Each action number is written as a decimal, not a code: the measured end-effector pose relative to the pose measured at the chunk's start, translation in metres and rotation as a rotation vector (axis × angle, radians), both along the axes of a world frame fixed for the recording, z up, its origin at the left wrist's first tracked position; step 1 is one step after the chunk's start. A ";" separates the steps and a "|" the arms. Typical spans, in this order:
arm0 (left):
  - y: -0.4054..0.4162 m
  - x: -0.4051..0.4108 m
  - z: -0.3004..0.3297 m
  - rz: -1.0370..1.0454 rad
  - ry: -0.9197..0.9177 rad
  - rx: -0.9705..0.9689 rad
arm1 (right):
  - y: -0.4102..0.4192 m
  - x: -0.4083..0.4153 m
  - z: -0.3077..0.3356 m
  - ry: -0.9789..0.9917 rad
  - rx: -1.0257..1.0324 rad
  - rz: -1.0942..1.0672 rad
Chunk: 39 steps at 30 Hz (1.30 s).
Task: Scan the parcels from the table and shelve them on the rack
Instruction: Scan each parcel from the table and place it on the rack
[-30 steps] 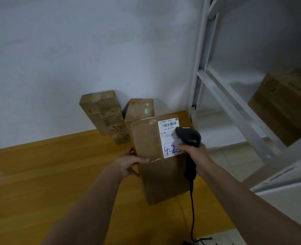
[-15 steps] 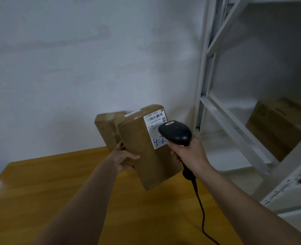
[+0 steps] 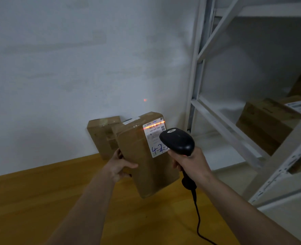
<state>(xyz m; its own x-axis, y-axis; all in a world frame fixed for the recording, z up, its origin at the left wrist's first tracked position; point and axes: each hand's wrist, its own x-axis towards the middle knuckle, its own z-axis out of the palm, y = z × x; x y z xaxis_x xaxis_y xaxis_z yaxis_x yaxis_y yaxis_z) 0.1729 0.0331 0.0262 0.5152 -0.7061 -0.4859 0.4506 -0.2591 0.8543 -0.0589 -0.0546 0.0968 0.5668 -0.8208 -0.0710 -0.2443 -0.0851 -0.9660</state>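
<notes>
Cardboard parcel (image 3: 142, 156), white label (image 3: 155, 138), glossy black scanner (image 3: 178, 141)

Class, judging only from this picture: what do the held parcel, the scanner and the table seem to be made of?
The brown box-shaped parcel in the left hand looks like matt cardboard: dull fibrous faces, glossy tape on top, white paper label. The black handheld scanner in the right hand seems moulded plastic, with a smooth soft sheen. The yellow-orange table appears wood or laminate; faint grain streaks show.
</notes>
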 end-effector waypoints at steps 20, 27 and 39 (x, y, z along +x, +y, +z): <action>-0.007 -0.200 0.031 -0.627 -0.197 0.164 | 0.046 -0.224 0.007 -0.152 0.167 -0.381; 0.016 -0.282 0.037 -0.459 -0.178 0.154 | 0.070 -0.341 0.009 -0.262 0.172 -0.530; 0.034 -0.419 0.040 -0.283 0.023 0.127 | 0.103 -0.461 -0.001 -0.306 0.179 -0.644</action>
